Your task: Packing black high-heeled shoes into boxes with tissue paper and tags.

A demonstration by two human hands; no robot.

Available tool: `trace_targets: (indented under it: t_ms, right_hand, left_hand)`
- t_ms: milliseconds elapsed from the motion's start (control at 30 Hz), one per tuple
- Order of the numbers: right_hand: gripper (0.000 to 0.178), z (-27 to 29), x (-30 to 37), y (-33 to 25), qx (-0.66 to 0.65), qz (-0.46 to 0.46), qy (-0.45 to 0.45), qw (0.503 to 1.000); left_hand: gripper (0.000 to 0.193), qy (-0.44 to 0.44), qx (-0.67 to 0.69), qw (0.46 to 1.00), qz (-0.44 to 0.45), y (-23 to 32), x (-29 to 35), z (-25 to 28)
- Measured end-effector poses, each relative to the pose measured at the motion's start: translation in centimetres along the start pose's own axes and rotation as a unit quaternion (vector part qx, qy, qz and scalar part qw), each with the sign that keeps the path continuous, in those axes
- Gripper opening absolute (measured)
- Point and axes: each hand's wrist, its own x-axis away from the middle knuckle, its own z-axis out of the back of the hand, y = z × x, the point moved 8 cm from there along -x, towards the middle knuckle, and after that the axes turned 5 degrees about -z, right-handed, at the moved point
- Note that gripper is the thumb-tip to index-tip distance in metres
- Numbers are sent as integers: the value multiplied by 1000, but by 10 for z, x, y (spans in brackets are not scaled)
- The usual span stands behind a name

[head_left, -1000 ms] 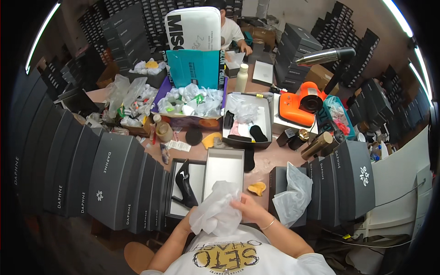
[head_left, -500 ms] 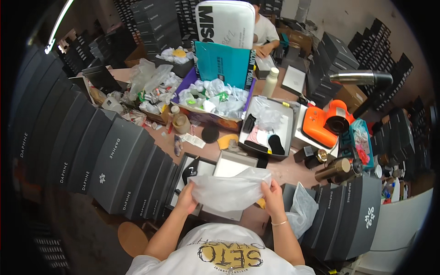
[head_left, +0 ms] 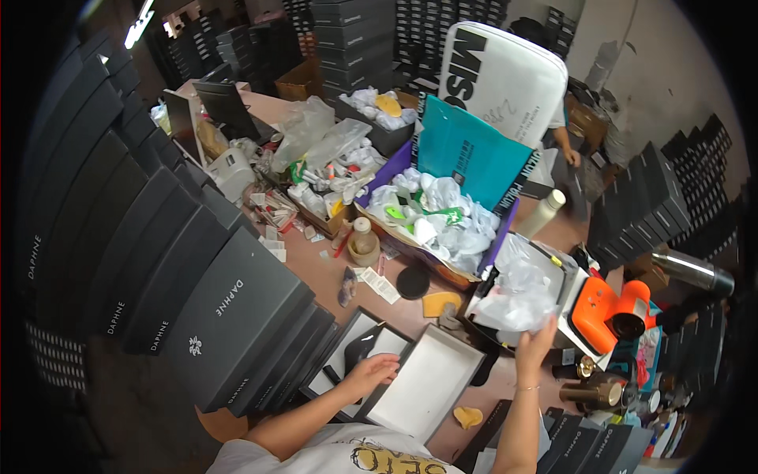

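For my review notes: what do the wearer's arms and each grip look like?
The left grip and right grip are ungloved hands. Forearms are bare; a thin, pale bracelet circles the right wrist. The white shirt has a black-and-gold print.

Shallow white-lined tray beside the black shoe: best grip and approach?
Probably pinch the tray midway along its right wall, coming from the right: that thin edge stands raised, while the left side adjoins the open box with the shoe.
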Motion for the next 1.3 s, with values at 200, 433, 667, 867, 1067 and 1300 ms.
trace_targets:
  t_ms: [200, 433, 667, 867, 1067, 1300]
  right_hand:
    - [44, -131, -28, 118, 484, -28, -287, 826]
    - [61, -56, -35, 44, 347, -64, -206, 913]
    - [51, -9, 71, -7, -55, -83, -329, 939]
    - [48, -15, 101, -53, -126, -19, -364, 923]
    - [45, -18, 144, -103, -74, 102, -383, 915]
    - [44, -30, 298, -137, -121, -41, -568, 813]
  left_hand:
    - [34, 46, -15, 999, 11, -33, -1, 43]
    - [31, 45, -54, 997, 17, -37, -6, 20]
    - [44, 36, -93, 994, -54, -18, 6, -3]
    - [48, 62, -143, 986, -65, -31, 81, -20]
    - [35, 99, -176, 979, -22, -110, 170, -10]
    - [34, 9, -308, 950, -49, -129, 220, 16]
